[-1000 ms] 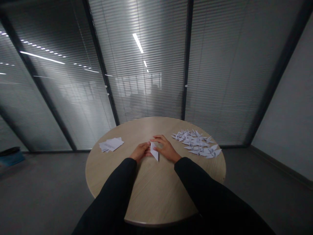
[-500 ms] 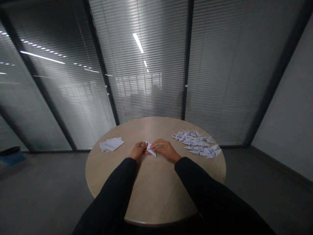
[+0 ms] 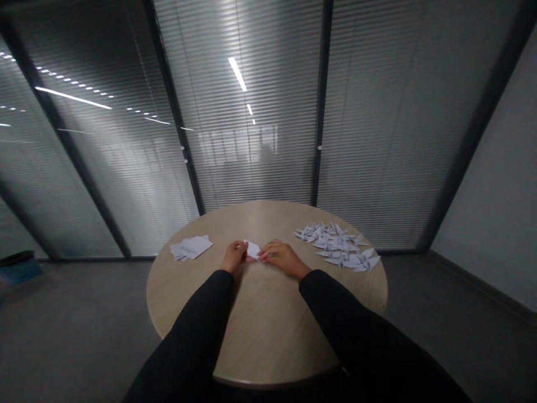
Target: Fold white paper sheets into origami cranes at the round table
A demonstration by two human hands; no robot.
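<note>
A small folded piece of white paper (image 3: 252, 249) is pinched between both my hands over the middle of a round wooden table (image 3: 268, 330). My left hand (image 3: 234, 257) grips its left side with curled fingers. On the paper's right edge, my right hand (image 3: 282, 257) has its fingers pressed together. Both arms wear black sleeves.
A stack of flat white paper sheets (image 3: 191, 247) lies left of my hands. A heap of several folded white paper cranes (image 3: 339, 246) lies to the right. Glass walls with closed blinds (image 3: 260, 112) stand behind the table. A dark bin (image 3: 19, 266) sits on the floor far left.
The paper stood up as a tall pointed flap a second ago; it has since been folded down and is now smaller and lower between my hands, which drew slightly closer together.
</note>
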